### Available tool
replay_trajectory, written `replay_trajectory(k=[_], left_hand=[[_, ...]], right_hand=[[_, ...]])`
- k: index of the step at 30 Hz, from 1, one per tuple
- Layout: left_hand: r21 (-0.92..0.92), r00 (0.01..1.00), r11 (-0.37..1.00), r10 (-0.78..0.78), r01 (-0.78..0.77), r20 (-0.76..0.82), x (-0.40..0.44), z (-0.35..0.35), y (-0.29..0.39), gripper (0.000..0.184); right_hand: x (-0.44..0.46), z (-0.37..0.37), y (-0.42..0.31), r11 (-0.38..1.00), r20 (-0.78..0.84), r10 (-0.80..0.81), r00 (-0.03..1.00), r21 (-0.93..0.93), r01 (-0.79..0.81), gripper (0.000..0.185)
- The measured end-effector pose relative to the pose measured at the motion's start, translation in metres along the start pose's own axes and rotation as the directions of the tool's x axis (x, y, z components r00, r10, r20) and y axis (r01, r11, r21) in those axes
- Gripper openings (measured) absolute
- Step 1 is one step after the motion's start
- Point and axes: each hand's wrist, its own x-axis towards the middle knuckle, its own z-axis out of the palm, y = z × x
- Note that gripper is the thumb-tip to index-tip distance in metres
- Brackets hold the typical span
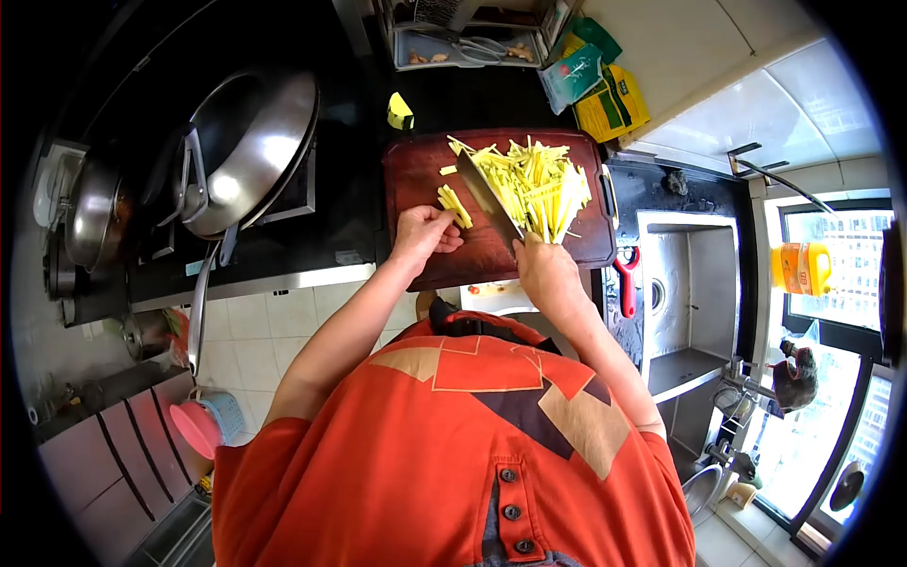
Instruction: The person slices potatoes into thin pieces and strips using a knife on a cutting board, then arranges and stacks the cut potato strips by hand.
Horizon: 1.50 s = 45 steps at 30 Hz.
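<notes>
My right hand (548,271) is wrapped round the handle of a kitchen knife (489,198), its blade slanting up and left over the dark red cutting board (413,180). Right of the blade lies a loose heap of pale yellow vegetable strips (543,184), with some touching the blade. On the left side, my left hand (428,234) has its fingers curled, thumb and fingertips closed at the lower end of a small bundle of strips (453,205). A gap of bare board separates this bundle from the knife. Behind the board sits a yellow chunk with dark green skin (400,111).
A wok (255,161) rests on the stove to the left, its long handle jutting forward. Right of the board are a red-handled peeler-like tool (626,282) and a steel sink (704,293). Food packets (612,104) and a tray with scissors (463,47) stand behind.
</notes>
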Motion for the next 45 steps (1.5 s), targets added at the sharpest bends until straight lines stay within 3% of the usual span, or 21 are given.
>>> replay_trajectory(k=[3, 11, 17, 25, 34, 41, 45], left_hand=[[0.067, 0.999, 0.996, -0.051, 0.051, -0.009, 0.004, 0.004, 0.005, 0.023], [0.23, 0.997, 0.972, -0.03, 0.046, -0.071, 0.016, 0.013, 0.008, 0.028], [0.145, 0.997, 0.988, -0.034, 0.045, -0.073, 0.011, 0.013, 0.012, 0.028], [0.173, 0.993, 0.98, -0.078, 0.093, -0.089, 0.014, 0.015, 0.016, 0.024], [0.141, 0.991, 0.985, -0.082, 0.097, -0.109, 0.017, 0.017, 0.017, 0.02], [0.128, 0.987, 0.987, -0.084, 0.101, -0.136, 0.015, 0.018, 0.017, 0.021], [0.135, 0.989, 0.986, -0.079, 0.097, -0.128, 0.014, 0.017, 0.018, 0.024]], right_hand=[[-0.001, 0.007, -0.004, 0.998, 0.048, 0.061, 0.997, -0.009, -0.06, 0.025], [-0.003, 0.02, -0.002, 1.0, 0.088, 0.011, 0.996, -0.006, -0.011, 0.027], [0.002, 0.011, -0.006, 0.999, 0.096, 0.047, 0.994, 0.0, -0.047, 0.027], [0.003, 0.002, -0.006, 0.996, 0.119, 0.042, 0.992, 0.072, -0.051, 0.025], [0.013, 0.016, -0.009, 0.999, 0.167, -0.044, 0.985, -0.024, 0.048, 0.025], [0.03, 0.033, -0.012, 0.992, 0.093, -0.123, 0.988, -0.017, 0.125, 0.026], [0.02, 0.012, -0.014, 1.0, 0.134, 0.011, 0.991, -0.028, -0.007, 0.026]])
